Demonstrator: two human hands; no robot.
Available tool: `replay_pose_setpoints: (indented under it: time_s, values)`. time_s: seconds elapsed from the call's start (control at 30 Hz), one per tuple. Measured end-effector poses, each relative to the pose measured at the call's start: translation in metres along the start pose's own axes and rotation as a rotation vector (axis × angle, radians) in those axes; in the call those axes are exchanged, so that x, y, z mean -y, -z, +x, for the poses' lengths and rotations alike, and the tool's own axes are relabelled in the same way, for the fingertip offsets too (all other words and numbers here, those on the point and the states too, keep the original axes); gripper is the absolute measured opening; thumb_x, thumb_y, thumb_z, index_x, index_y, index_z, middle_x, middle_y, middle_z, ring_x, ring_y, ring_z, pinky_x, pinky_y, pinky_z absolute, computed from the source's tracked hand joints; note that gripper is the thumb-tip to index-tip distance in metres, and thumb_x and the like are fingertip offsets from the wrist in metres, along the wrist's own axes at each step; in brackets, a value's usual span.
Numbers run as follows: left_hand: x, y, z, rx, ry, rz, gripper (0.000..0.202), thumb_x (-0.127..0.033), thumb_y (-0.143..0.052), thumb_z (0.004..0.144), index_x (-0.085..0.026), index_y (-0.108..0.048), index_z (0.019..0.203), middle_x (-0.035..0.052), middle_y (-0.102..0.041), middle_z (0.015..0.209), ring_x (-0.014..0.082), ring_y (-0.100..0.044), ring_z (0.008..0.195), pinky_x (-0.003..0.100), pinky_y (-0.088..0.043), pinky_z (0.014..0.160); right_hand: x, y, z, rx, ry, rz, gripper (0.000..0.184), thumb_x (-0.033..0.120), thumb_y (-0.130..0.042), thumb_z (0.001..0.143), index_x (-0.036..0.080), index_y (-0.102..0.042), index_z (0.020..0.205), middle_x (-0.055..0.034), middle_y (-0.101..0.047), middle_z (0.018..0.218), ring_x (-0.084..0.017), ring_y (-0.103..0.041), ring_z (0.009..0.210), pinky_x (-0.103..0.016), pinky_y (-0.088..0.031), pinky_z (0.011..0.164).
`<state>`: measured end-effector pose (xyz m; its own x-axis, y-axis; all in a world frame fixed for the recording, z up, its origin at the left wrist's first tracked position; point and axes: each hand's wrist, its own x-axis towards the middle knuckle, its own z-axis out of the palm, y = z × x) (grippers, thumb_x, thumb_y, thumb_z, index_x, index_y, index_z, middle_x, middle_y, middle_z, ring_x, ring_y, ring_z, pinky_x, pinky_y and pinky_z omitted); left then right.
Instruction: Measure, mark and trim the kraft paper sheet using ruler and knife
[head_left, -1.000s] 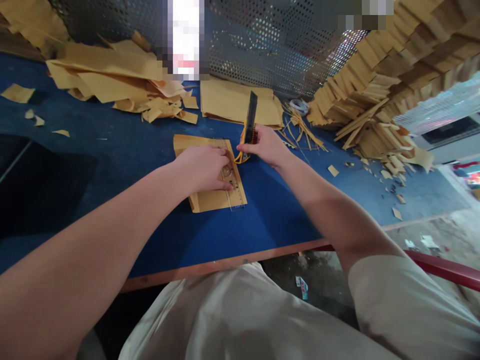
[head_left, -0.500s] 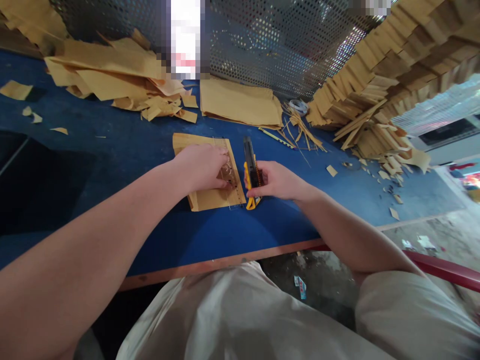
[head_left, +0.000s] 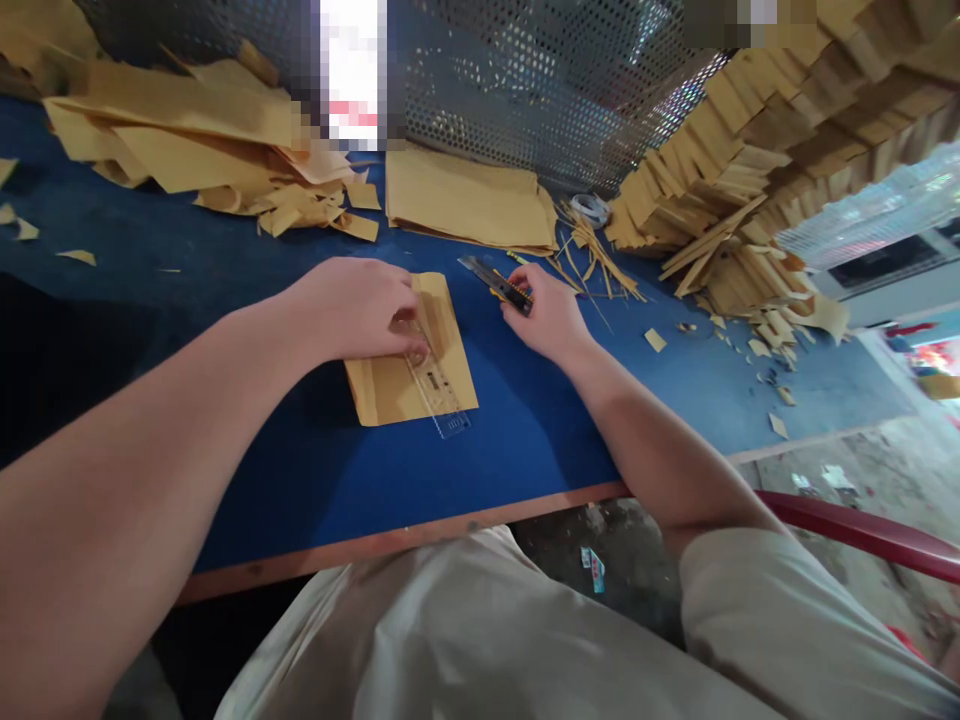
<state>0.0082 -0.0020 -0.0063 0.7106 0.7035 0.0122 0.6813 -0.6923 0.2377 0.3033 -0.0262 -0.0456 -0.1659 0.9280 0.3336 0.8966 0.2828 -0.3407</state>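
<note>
Between the thumb and fingers of my left hand (head_left: 367, 310) is a clear plastic ruler (head_left: 442, 397), slanted across a brown paper envelope (head_left: 390, 392). The ruler's near end sticks out past the envelope's near edge. I cannot tell whether the ruler lies flat or is lifted a little. My right hand (head_left: 544, 308) is closed around a yellow and black utility knife (head_left: 499, 287). The knife points to the upper left, apart from the envelope's right edge. Part of its handle is hidden in my fingers.
A stack of brown paper (head_left: 461, 200) lies at the back of the blue table (head_left: 315, 510). Crumpled paper scraps (head_left: 195, 140) are heaped at the back left. Thin paper strips (head_left: 592, 255) and a tape roll (head_left: 590, 209) sit beside piled folded paper (head_left: 720, 150) on the right.
My left hand has moved left and tilted the ruler away from the envelope's right edge. My right hand has moved up and away, turning the knife from upright to slanting left.
</note>
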Motion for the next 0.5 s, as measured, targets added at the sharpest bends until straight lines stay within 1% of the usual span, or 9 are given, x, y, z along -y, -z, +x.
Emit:
replay_pose_setpoints:
  time_s: [0.07, 0.13, 0.17, 0.23, 0.3, 0.37, 0.4, 0.43, 0.5]
  values:
    - [0.006, -0.001, 0.003, 0.033, -0.025, 0.073, 0.036, -0.059, -0.060, 0.084, -0.025, -0.073, 0.085, 0.0039, -0.071, 0.098, 0.0246, -0.067, 0.098, 0.035, -0.048, 0.088, -0.009, 0.002, -0.001, -0.004, 0.027, -0.035, 0.020, 0.024, -0.063, 0.079, 0.021, -0.059, 0.099, -0.0109, -0.067, 0.098, -0.030, -0.064, 0.093, -0.048, -0.052, 0.087]
    - [0.013, -0.005, 0.006, 0.007, -0.020, 0.093, 0.035, -0.056, -0.058, 0.086, -0.024, -0.071, 0.090, 0.0049, -0.069, 0.100, 0.0263, -0.065, 0.103, 0.038, -0.046, 0.096, -0.013, 0.007, -0.003, -0.029, 0.042, -0.082, 0.022, 0.025, -0.064, 0.080, 0.020, -0.062, 0.102, -0.0139, -0.066, 0.104, -0.034, -0.064, 0.100, -0.052, -0.052, 0.092]
    - [0.016, -0.007, 0.007, -0.020, -0.012, 0.087, 0.037, -0.057, -0.057, 0.085, -0.024, -0.071, 0.096, 0.0059, -0.068, 0.106, 0.0284, -0.064, 0.110, 0.041, -0.043, 0.102, -0.012, 0.010, -0.005, -0.049, 0.063, -0.101, 0.024, 0.025, -0.064, 0.082, 0.020, -0.064, 0.105, -0.0151, -0.066, 0.107, -0.035, -0.063, 0.104, -0.054, -0.051, 0.095]
    - [0.022, -0.012, 0.007, -0.065, 0.019, 0.069, 0.046, -0.060, -0.057, 0.084, -0.025, -0.069, 0.111, 0.0078, -0.064, 0.125, 0.0328, -0.056, 0.126, 0.046, -0.038, 0.110, -0.001, 0.015, -0.010, -0.065, 0.161, -0.105, 0.028, 0.028, -0.064, 0.086, 0.021, -0.067, 0.113, -0.0163, -0.064, 0.117, -0.036, -0.061, 0.114, -0.056, -0.048, 0.102]
    - [0.026, -0.015, 0.007, -0.072, 0.030, 0.053, 0.057, -0.063, -0.056, 0.086, -0.023, -0.065, 0.126, 0.0100, -0.057, 0.141, 0.0348, -0.050, 0.134, 0.049, -0.036, 0.114, 0.018, 0.018, -0.019, 0.012, 0.319, -0.036, 0.030, 0.033, -0.061, 0.093, 0.022, -0.067, 0.120, -0.0162, -0.063, 0.125, -0.034, -0.060, 0.120, -0.054, -0.047, 0.107]
    - [0.026, -0.017, 0.005, -0.070, 0.020, 0.051, 0.062, -0.062, -0.055, 0.087, -0.020, -0.062, 0.131, 0.0126, -0.054, 0.145, 0.0351, -0.050, 0.134, 0.049, -0.037, 0.113, 0.041, 0.016, -0.028, 0.172, 0.480, 0.049, 0.034, 0.038, -0.058, 0.097, 0.024, -0.066, 0.128, -0.0161, -0.059, 0.136, -0.032, -0.056, 0.129, -0.054, -0.045, 0.111]
    - [0.025, -0.016, 0.005, -0.077, 0.008, 0.054, 0.061, -0.061, -0.053, 0.088, -0.019, -0.062, 0.131, 0.0134, -0.055, 0.145, 0.0348, -0.051, 0.133, 0.049, -0.038, 0.112, 0.052, 0.014, -0.032, 0.250, 0.547, 0.068, 0.034, 0.040, -0.057, 0.099, 0.025, -0.065, 0.128, -0.0159, -0.056, 0.142, -0.032, -0.052, 0.134, -0.055, -0.044, 0.112]
    - [0.024, -0.015, 0.004, -0.087, -0.004, 0.060, 0.059, -0.060, -0.052, 0.089, -0.018, -0.063, 0.129, 0.0138, -0.057, 0.143, 0.0345, -0.053, 0.131, 0.049, -0.039, 0.111, 0.061, 0.012, -0.036, 0.298, 0.586, 0.066, 0.035, 0.042, -0.055, 0.100, 0.025, -0.065, 0.129, -0.0164, -0.053, 0.146, -0.033, -0.049, 0.138, -0.056, -0.041, 0.114]
    - [0.020, -0.011, 0.002, -0.101, 0.006, 0.083, 0.054, -0.059, -0.051, 0.090, -0.017, -0.067, 0.119, 0.0135, -0.062, 0.132, 0.0333, -0.059, 0.121, 0.047, -0.044, 0.105, 0.071, 0.009, -0.039, 0.338, 0.636, 0.066, 0.037, 0.046, -0.055, 0.100, 0.022, -0.066, 0.125, -0.0191, -0.051, 0.148, -0.035, -0.046, 0.140, -0.057, -0.039, 0.116]
